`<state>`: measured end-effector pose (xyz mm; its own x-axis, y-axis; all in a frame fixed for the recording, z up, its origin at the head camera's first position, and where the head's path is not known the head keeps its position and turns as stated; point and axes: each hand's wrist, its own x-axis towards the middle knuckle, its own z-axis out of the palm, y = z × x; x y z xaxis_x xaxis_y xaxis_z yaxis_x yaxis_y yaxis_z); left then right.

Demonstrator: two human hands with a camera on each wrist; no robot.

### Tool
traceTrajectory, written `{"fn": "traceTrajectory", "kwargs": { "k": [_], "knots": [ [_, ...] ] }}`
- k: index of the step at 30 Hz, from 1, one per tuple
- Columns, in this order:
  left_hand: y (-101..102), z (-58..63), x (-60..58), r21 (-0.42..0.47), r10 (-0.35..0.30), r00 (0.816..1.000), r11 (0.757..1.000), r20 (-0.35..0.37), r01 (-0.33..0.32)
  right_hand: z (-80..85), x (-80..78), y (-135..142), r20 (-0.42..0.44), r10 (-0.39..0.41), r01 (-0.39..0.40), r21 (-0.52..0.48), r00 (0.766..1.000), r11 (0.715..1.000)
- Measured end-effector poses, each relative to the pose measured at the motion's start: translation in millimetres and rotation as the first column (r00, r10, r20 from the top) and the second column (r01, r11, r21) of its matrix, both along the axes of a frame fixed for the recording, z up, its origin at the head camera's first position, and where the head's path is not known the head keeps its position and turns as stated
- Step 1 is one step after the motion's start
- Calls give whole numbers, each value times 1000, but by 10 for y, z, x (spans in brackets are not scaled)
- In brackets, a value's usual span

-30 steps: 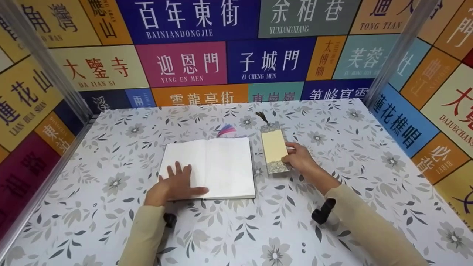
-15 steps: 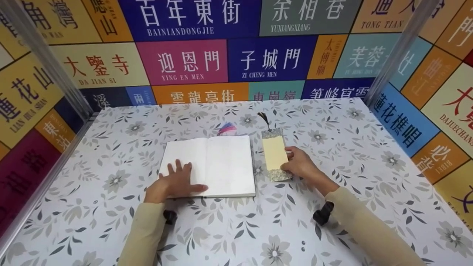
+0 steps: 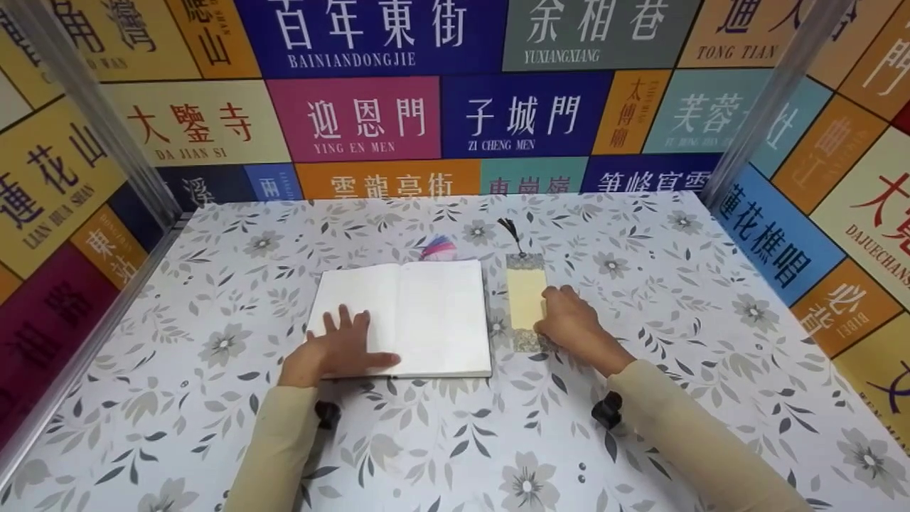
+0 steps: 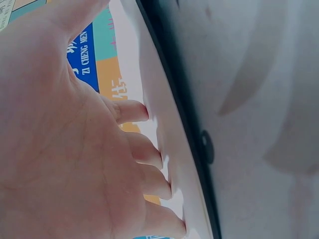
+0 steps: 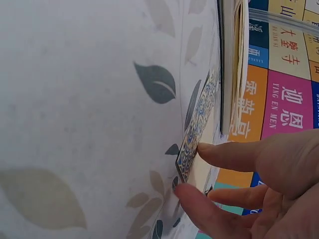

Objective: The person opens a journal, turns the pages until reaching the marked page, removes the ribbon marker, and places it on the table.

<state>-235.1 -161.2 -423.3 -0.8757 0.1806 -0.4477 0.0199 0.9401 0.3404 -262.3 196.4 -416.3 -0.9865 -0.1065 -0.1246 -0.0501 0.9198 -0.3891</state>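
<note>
An open notebook (image 3: 441, 320) with blank white pages lies on the table. My left hand (image 3: 338, 350) rests on its left page with fingers spread and thumb stretched toward the fold; the left wrist view shows the fingertips against the page. To the right of the notebook lies a bookmark (image 3: 525, 299), cream in the middle with grey patterned ends and a dark tassel (image 3: 508, 229) at its far end. At its right edge my right hand (image 3: 572, 323) pinches it. In the right wrist view the thumb (image 5: 212, 152) is on its face, the index finger (image 5: 192, 196) by its corner.
Just behind the notebook is a small pink-and-blue item (image 3: 439, 247), partly hidden by it. A floral-patterned cloth (image 3: 426, 448) covers the table. Panels with large lettering (image 3: 355, 117) stand along the back and sides, with clear posts at the corners.
My right hand has brought the bookmark slightly toward me and straightened it beside the notebook. The right fingers have shifted a little over its edge. My left hand has stayed on the page.
</note>
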Motion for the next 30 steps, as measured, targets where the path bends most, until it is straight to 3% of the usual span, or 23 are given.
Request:
{"fn": "traceTrajectory", "kwargs": {
  "k": [5,8,14,20,30],
  "knots": [
    [2,-11,-2,-3,2,1000,1000,4,-2,50,41,-52,7,46,-47,73,999,996],
    [-2,-2,5,-7,0,1000,1000,6,0,102,83,-125,17,142,-142,49,990,989],
    [-1,3,1,-14,-4,1000,1000,2,4,165,188,-308,-52,366,-369,-63,929,927],
    [-7,-12,9,-16,3,1000,1000,16,-3,181,272,-493,7,404,-399,-145,915,906],
    [2,25,3,-13,-2,1000,1000,11,2,78,316,-738,-44,491,-492,-142,870,859]
  ]
}}
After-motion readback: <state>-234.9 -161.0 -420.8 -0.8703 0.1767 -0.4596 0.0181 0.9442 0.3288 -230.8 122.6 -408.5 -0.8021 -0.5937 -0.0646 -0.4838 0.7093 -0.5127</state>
